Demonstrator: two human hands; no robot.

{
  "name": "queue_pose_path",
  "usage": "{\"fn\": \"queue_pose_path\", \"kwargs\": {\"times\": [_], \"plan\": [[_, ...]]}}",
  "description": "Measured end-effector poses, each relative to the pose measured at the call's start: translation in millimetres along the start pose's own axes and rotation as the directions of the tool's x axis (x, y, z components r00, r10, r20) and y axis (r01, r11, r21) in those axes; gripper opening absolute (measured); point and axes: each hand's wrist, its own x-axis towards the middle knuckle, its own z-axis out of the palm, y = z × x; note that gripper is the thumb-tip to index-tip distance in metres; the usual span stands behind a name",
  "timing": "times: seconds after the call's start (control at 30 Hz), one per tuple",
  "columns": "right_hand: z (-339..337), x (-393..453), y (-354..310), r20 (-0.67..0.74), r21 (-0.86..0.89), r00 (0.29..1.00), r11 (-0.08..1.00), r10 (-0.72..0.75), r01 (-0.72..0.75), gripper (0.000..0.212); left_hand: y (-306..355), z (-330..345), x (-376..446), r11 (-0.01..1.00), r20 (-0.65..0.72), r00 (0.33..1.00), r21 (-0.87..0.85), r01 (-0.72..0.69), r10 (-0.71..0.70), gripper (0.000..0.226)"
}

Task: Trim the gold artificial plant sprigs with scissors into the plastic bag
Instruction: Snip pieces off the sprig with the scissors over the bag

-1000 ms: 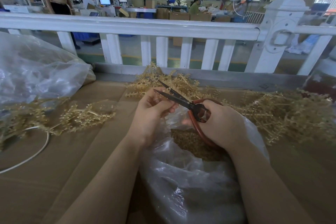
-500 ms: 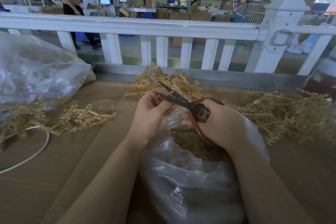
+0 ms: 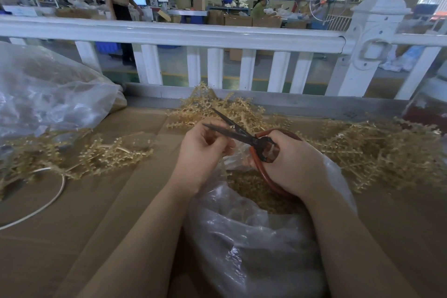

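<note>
My right hand point(image 3: 292, 164) grips the red-orange handles of dark scissors point(image 3: 238, 132), whose blades are parted and point up-left. My left hand point(image 3: 202, 150) is curled just under the blades, its fingers pinching something small that I cannot make out. Both hands hover over the mouth of a clear plastic bag point(image 3: 254, 237) that holds a heap of gold trimmed bits point(image 3: 251, 189). Gold sprigs lie in piles behind the hands point(image 3: 225, 109), to the right point(image 3: 377, 150) and to the left point(image 3: 96, 157).
The work surface is brown cardboard point(image 3: 84, 225). A second clear bag point(image 3: 48, 94) bulges at the far left. A white cable point(image 3: 46, 203) loops at the left edge. A white railing point(image 3: 193, 34) runs along the back; people work beyond it.
The scissor blades have opened a little wider. My left hand has shifted slightly under them. A person behind the railing has walked to the right.
</note>
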Motion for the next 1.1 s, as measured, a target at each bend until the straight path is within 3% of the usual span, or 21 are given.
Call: {"fn": "queue_pose_path", "kwargs": {"times": [0.27, 0.53, 0.7, 1.1], "plan": [[-2.6, -1.1, -3.3, 0.005, 0.006, 1.000, 1.000, 0.014, -0.014, 0.028, -1.5, -2.5, 2.2, 0.994, 0.060, 0.998, -0.106, 0.042, -0.036, 0.021], [-3.5, -1.7, -4.9, 0.022, -0.019, 1.000, 1.000, 0.011, -0.010, 0.029, -1.4, -3.1, 0.8, 0.999, 0.038, 0.999, -0.016, 0.040, -0.039, 0.014], [-5.0, -2.1, -6.3, 0.008, -0.003, 1.000, 1.000, 0.011, -0.011, 0.027, 1.0, 4.4, -1.1, 0.983, 0.018, 0.995, -0.153, 0.100, -0.099, 0.022], [-2.8, 0.2, -3.2, -0.006, -0.013, 1.000, 1.000, -0.017, 0.016, 0.027, 3.9, 5.9, -2.3, 0.964, 0.027, 0.993, -0.236, 0.122, -0.119, 0.018]]}}
